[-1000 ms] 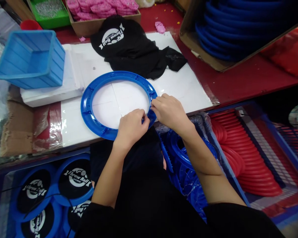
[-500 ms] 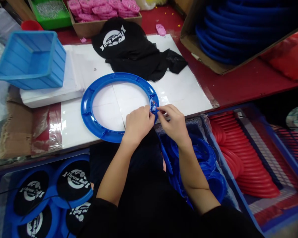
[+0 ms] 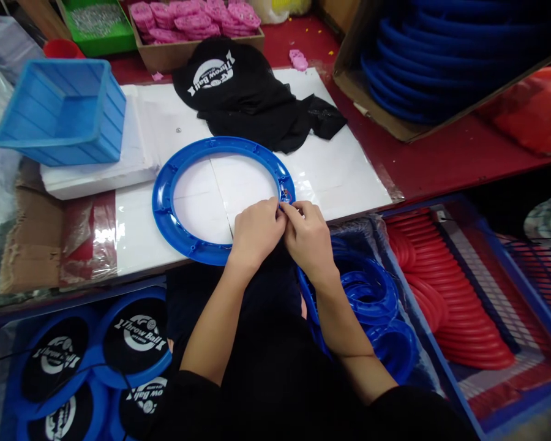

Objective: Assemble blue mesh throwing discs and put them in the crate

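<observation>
A blue plastic ring (image 3: 166, 226) lies hollow side up on the white board, small posts and ribs showing inside its channel. My left hand (image 3: 257, 231) is closed over the ring's lower right part, its fingertips at the inner edge. Close beside it, my right hand (image 3: 308, 237) is pinched at the ring's right side, thumb and fingers together; whatever it holds is hidden. Just above the fingertips, a small reddish and metallic part (image 3: 285, 192) sits in the channel. Behind the ring is a black fabric piece (image 3: 248, 92) printed "Throw Ball".
A blue bin (image 3: 50, 147) stands at left on white sheets. Pink pieces fill a cardboard box (image 3: 165, 58) at the back. Blue rings (image 3: 417, 67) are stacked in a carton at right. Below the table are crates with finished discs (image 3: 138, 334), blue rings and red rings (image 3: 459, 306).
My right hand has moved left and turned in, its fingers now meeting my left fingertips over the channel. A small shiny bit visible there before is now covered. My left hand stays put.
</observation>
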`<state>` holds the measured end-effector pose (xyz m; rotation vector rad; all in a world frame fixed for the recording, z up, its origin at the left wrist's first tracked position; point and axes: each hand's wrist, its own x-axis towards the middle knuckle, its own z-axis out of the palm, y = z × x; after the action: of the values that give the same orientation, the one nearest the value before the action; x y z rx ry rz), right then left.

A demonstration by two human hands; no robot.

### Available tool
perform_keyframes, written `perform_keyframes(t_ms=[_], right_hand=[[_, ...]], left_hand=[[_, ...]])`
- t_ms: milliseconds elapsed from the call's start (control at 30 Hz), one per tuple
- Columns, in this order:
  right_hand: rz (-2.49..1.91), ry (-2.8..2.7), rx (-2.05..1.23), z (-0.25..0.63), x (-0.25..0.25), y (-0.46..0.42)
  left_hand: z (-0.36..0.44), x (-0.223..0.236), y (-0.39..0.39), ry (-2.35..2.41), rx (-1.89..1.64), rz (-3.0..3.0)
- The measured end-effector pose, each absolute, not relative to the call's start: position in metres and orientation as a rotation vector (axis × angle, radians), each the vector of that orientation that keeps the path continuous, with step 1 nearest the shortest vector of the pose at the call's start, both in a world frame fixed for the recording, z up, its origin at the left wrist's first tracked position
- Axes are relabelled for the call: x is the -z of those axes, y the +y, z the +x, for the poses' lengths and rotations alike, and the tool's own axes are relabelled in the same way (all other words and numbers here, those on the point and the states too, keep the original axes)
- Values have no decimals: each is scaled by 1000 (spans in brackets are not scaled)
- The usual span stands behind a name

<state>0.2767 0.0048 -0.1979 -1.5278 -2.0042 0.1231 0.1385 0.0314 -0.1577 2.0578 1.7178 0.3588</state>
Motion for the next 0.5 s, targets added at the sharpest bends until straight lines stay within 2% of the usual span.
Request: perform_keyframes(t_ms=[267, 500], right_hand=[[-1369, -1818, -418, 285, 195, 4], [-1374, -1894, -313, 283, 202, 4]], left_hand=[[138, 161, 31, 1718, -392, 2072], [138, 161, 31, 1724, -373, 2064]])
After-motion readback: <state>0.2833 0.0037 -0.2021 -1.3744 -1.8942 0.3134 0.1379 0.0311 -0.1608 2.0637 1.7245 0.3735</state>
